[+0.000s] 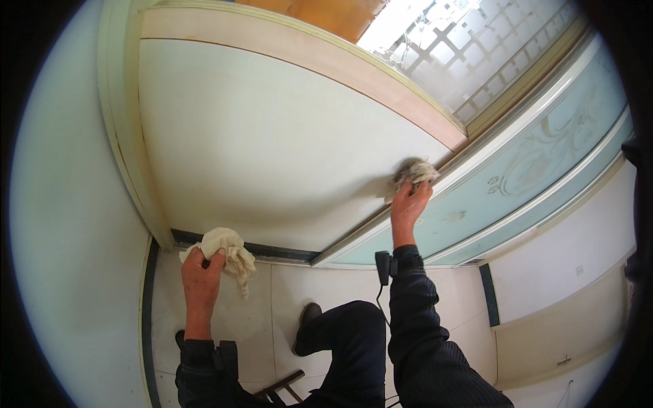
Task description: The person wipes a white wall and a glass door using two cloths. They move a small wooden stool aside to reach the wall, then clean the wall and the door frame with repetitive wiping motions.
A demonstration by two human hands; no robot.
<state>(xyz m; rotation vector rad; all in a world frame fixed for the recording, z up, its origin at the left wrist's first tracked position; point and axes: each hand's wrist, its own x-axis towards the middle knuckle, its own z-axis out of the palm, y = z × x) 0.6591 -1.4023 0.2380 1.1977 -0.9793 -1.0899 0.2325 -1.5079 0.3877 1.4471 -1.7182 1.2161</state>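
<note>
My left hand point(201, 268) grips a crumpled cream cloth point(227, 247), held in front of the dark baseboard with one end hanging down. A greyish, soiled rag point(416, 173) is bunched in my right hand point(409, 201). That rag is at the right edge of the white wall panel point(265, 137), beside the frame of the sliding door point(382, 224). Whether it presses on the wall or on the frame I cannot tell. My arm casts a shadow across the panel.
Frosted glass door panels point(535, 168) with a floral pattern stand on the right. Above the panel runs a pinkish sill point(316, 66) below a window with patterned glass point(454, 46). Part of a wooden stool point(280, 387) shows by my leg on the tiled floor point(245, 326).
</note>
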